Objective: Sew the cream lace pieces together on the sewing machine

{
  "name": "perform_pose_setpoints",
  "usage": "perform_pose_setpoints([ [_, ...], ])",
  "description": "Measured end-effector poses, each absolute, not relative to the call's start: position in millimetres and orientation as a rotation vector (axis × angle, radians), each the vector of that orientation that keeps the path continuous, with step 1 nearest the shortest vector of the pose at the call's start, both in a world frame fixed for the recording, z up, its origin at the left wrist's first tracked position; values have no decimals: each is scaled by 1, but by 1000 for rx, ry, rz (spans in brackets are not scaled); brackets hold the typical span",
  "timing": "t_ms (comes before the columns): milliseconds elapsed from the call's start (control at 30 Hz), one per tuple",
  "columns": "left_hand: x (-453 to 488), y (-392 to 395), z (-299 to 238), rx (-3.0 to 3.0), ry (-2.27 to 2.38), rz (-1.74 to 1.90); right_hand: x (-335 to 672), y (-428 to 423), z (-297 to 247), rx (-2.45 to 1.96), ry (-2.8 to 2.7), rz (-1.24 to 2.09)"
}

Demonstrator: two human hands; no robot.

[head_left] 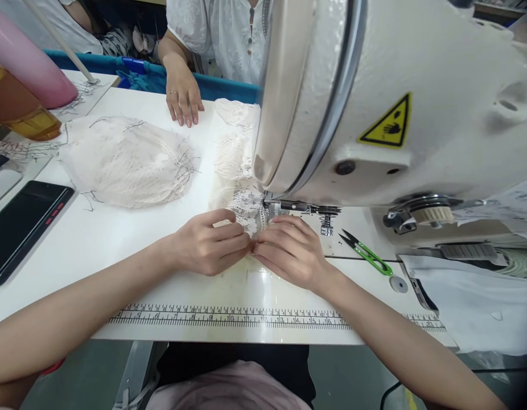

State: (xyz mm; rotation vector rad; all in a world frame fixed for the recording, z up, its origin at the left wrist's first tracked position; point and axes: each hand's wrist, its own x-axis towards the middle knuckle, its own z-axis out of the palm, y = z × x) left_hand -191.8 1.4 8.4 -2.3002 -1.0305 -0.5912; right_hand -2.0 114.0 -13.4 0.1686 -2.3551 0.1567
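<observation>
Where machine head (pixel 374 74) hides lace (pixel 245 208), left hand (pixel 210 244), right hand (pixel 289 251) pinching edge

Lace cloth (pixel 246 210): openwork, matt. Table (pixel 118 239): smooth, glossy white. Sewing machine (pixel 417 85): painted, slightly textured. Snips (pixel 368 254): green plastic handle, dark metal blades.

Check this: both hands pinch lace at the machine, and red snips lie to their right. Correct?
Wrong colour: the head view shows green snips, not red. The left hand and right hand do pinch the lace at the machine, snips to their right.
</observation>
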Motion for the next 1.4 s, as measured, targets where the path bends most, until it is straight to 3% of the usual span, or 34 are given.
perform_pose_setpoints([
  [167, -191, 2, 6, -2351, -1073, -559, 1, 116, -15, 221, -2383, 173],
  [400, -192, 3, -10, -2500, -1525, -397, -1, 115, -14, 205, -2469, 131],
  [1400, -199, 9, -7, -2500, -1565, -322, -5, 114, -14, 199, -2481, 30],
])
